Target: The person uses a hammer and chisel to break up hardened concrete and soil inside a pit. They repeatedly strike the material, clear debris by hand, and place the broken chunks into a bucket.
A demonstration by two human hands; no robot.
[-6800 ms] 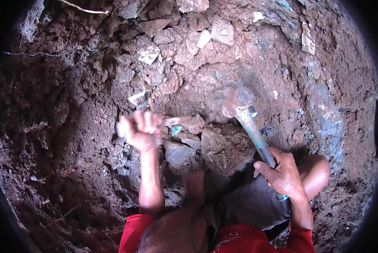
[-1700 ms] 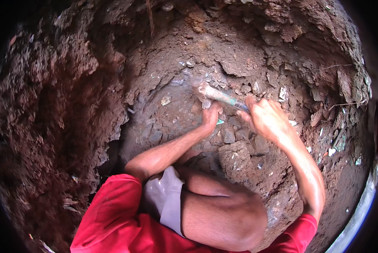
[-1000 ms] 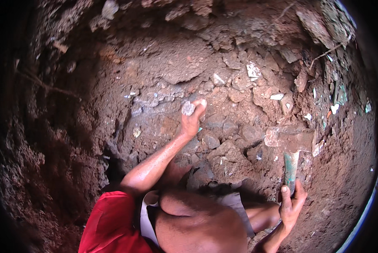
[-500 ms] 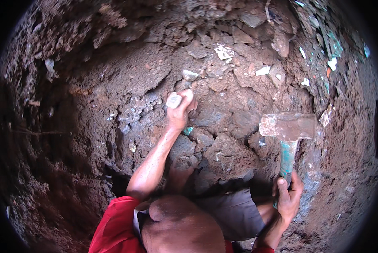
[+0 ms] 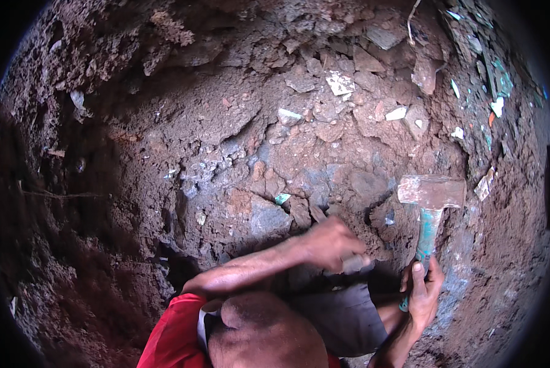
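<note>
1. I see a rough wall of red-brown rock and earth (image 5: 164,141) filling the whole view, cracked into blocks, with pale and greenish chips scattered toward the upper right. Nothing here is flat or clean (no level place to set anything down).
2. The hammer (image 5: 427,214) stands upright at the right, its blocky rust-brown head (image 5: 431,191) near the rock face, the teal handle (image 5: 423,242) running down. I judge it head-heavy, stiff and likely dusty, so it should handle best gripped low on the handle, where it is held now.
3. The right hand (image 5: 422,294) wraps the lower end of that handle, fingers (image 5: 415,273) curled closed around it.
4. The left hand (image 5: 333,245) reaches across the middle, down against the broken rock just above the knees. Its fingers are bent and closed on a small grey stone piece (image 5: 353,264) poking out at the knuckle side.
5. That piece looks hard, light and sharp-edged, likely crumbly; a pinch across its flat sides suits it.
</note>
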